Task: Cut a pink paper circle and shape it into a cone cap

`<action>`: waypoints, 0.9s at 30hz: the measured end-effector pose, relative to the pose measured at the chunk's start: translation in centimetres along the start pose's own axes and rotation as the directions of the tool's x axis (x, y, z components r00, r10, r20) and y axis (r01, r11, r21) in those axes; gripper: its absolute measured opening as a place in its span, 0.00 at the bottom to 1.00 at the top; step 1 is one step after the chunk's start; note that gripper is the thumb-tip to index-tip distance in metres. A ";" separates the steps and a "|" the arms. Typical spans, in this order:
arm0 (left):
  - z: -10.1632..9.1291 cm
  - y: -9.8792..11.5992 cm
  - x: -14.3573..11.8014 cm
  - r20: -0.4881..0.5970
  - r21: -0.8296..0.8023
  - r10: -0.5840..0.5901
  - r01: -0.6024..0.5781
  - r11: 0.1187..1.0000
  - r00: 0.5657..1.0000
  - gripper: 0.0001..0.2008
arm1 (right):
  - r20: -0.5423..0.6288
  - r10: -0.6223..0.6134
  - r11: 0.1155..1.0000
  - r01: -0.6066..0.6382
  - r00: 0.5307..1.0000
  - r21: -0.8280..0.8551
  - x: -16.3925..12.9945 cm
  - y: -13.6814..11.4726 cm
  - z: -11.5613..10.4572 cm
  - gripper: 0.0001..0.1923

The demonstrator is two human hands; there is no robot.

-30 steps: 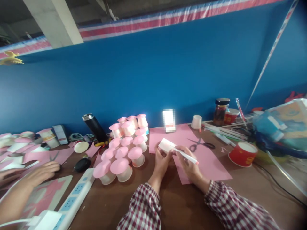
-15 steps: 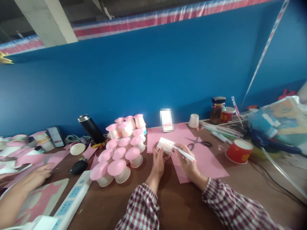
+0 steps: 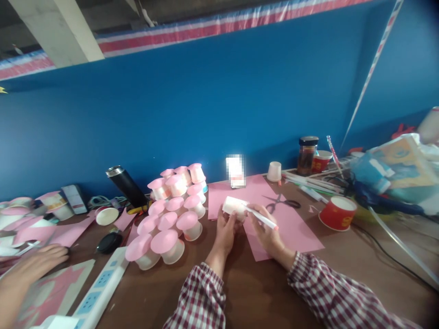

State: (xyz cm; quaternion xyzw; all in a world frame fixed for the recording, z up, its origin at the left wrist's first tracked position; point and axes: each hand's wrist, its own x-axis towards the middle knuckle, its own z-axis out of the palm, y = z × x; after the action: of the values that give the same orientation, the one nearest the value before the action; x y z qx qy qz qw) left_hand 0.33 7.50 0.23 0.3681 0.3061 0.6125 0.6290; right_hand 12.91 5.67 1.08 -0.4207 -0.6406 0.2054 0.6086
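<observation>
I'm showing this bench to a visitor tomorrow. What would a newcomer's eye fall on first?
Probably the cluster of pink-topped cups stacked left of centre on the brown table. Next, at the middle, the left hand holds a white cup while the right hand puts a marker to it, above pink paper. The blue wall fills the background.

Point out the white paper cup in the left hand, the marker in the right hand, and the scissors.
white paper cup (image 3: 233, 205), head view, on its side wall.
marker (image 3: 262, 219), head view, on the middle of its white barrel.
scissors (image 3: 287, 203), head view, on the dark handles lying on the pink paper.
</observation>
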 end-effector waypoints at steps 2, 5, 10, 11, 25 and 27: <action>0.1 0.2 0.1 0.061 0.015 -0.012 0.011 1.000 0.998 0.20 | 0.001 -0.009 1.000 0.009 1.000 -0.007 0.0 -0.1 0.0 0.07; 0.1 0.3 0.1 0.077 0.000 -0.026 0.027 1.000 0.997 0.18 | 0.000 -0.018 0.999 0.018 1.000 -0.037 0.0 -0.2 -0.1 0.07; 0.1 0.1 0.0 0.050 -0.010 -0.012 0.013 1.000 0.999 0.17 | -0.001 -0.038 0.995 0.038 0.999 -0.092 0.1 -0.1 -0.2 0.07; 0.1 0.1 0.0 0.040 -0.002 -0.011 0.011 1.000 0.999 0.17 | -0.001 -0.041 0.993 0.041 0.999 -0.106 0.1 -0.1 -0.2 0.07; -0.1 -0.3 0.2 -0.039 0.027 -0.008 0.009 1.000 0.999 0.24 | -0.012 -0.021 0.993 0.020 1.000 -0.114 0.2 -0.2 -0.1 0.08; -0.1 -0.3 0.3 -0.039 0.037 -0.008 0.009 0.999 0.999 0.24 | -0.013 -0.022 0.993 0.020 1.000 -0.114 0.2 -0.2 -0.1 0.08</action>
State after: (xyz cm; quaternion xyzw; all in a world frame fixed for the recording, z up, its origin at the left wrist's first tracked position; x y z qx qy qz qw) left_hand 0.48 7.79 -0.08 0.3664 0.3315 0.6111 0.6184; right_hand 12.98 5.69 1.33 -0.4494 -0.6514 0.1594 0.5902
